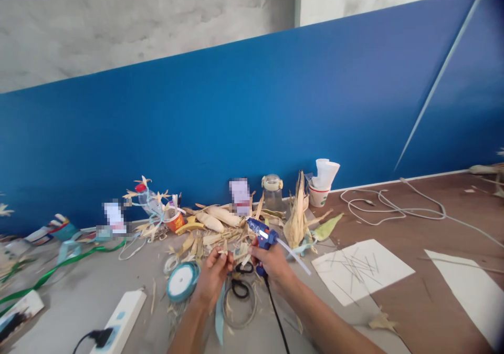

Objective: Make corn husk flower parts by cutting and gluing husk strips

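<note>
At the lower left, a long white plastic power strip (125, 314) slants up to the right, its near end cut off by the bottom edge; a black plug (103, 337) sits in it. To its right lies a round spool of teal ribbon with a white face (182, 281).

Just beside the spool is the person's left hand (213, 276), its forearm rising from the bottom edge. The fingers curl together, thumb to fingertips, pinching a small pale scrap of dry husk (222, 252); its full shape is hard to make out behind the fingers. Between the 2 hands lie black-handled scissors (236, 281), blades not discernible.

The right hand (273, 264), its forearm slanting up from the lower right, wraps closely around the grip of a blue plastic glue gun (263, 234). The glue gun is raised in front of the husk litter, nozzle toward the upper left, its long axis running down to the right, where a translucent white glue stick (293, 256) juts from the rear. The palm hides most of the grip, and whether a finger presses the trigger cannot be told. A black cord (276, 312) drops below the hand and leaves at the bottom edge.
</note>
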The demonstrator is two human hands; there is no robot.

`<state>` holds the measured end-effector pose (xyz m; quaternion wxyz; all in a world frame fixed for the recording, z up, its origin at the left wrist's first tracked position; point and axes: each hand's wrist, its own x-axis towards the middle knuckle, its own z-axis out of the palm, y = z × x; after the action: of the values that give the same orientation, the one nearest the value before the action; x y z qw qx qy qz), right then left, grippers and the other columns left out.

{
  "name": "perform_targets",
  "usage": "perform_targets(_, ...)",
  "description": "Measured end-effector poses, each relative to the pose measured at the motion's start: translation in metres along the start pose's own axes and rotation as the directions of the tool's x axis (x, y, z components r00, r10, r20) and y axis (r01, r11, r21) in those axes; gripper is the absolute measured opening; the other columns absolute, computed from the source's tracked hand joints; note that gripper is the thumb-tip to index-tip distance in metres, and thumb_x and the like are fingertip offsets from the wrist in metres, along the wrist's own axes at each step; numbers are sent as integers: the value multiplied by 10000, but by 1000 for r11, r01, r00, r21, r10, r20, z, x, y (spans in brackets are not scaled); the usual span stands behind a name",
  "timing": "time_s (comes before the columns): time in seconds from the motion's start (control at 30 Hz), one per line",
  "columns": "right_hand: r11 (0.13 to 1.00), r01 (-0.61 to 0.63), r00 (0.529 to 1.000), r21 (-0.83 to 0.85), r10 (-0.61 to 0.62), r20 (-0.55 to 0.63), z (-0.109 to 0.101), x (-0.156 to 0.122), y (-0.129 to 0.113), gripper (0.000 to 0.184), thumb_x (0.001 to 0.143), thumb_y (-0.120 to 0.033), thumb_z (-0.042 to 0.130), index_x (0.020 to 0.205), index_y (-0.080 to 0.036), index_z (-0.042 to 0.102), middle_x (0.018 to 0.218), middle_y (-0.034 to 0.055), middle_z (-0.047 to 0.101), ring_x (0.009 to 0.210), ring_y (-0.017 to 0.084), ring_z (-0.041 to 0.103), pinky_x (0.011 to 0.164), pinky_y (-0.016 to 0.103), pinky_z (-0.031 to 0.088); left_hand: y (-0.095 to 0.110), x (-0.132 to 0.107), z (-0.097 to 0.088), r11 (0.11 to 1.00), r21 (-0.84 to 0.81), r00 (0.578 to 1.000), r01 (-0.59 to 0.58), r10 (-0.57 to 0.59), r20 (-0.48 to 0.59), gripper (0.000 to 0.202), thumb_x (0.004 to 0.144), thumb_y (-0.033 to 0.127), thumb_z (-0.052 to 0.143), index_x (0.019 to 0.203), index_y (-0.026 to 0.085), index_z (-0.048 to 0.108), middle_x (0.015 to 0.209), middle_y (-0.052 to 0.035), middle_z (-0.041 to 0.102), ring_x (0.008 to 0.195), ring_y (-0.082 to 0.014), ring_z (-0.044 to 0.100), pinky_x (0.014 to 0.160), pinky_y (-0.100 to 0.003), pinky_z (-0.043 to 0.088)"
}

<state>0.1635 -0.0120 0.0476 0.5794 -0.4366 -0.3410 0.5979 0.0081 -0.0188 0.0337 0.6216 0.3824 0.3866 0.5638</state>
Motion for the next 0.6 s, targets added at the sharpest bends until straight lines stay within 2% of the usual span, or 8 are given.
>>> perform_targets(0.13,1000,1,1000,4,-1,-3,2,-1,3,157,575,-259,649,661,-199,532,442,-79,482,412,99,422,473,243,322,2,-4,11,990,-108,996,85,-83,20,273,654,360,795,694,172,602,547,58,470,517,-80,406,666,-263,432)
perform_targets(0.27,999,10,1000,-36,-9,19,2,-3,2,139,599,-253,638,681,-189,546,460,-71,505,436,99,440,484,235,319,0,-8,16,970,-160,983,181,-178,35,329,573,327,848,778,164,649,599,53,484,538,-74,408,613,-239,414)
perform_targets(0.47,997,30,998,-71,-26,51,1,-4,1,128,613,-265,635,664,-189,547,472,-68,505,449,100,445,492,236,327,-3,-9,14,981,-30,980,189,-187,61,310,587,362,841,709,153,647,571,53,460,501,-65,369,589,-247,410)
perform_targets(0.6,997,38,998,-73,-34,50,2,-5,0,128,609,-262,641,666,-189,553,483,-65,514,458,103,457,491,237,341,-5,-9,12,982,35,980,187,-188,61,284,586,326,844,689,153,643,585,31,493,540,-88,421,568,-239,396)
